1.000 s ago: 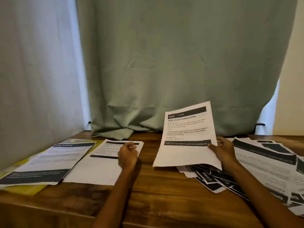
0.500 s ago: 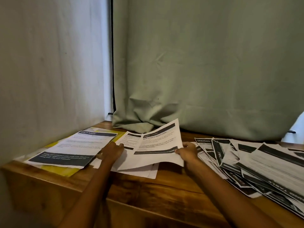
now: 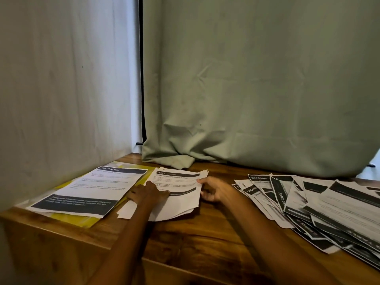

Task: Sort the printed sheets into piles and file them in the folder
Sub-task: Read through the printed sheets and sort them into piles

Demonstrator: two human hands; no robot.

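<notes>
Single head-worn wide-angle view, no second view to overlap. It looked forward and slightly down from close range over the wooden table (image 3: 201, 241), facing the green curtain (image 3: 257, 89); both forearms entered from the bottom edge.

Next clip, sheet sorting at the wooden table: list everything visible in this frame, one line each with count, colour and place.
Coffee pile: small stack, count unclear, white with black bands, centre-left of the table.
MULTI-ROOM sheet: one on top, white with black bands, far left, lying on the folder.
Folder: one, yellow, under the far-left sheet.
Unsorted sheets: many, fanned and overlapping, white and black, right side.
Table: one, brown wood.
Curtain: one, pale green, behind the table, hem resting on it.
Wall: white, left.
Left hand: rests on the coffee pile.
Right hand: pinches that pile's right edge.
</notes>
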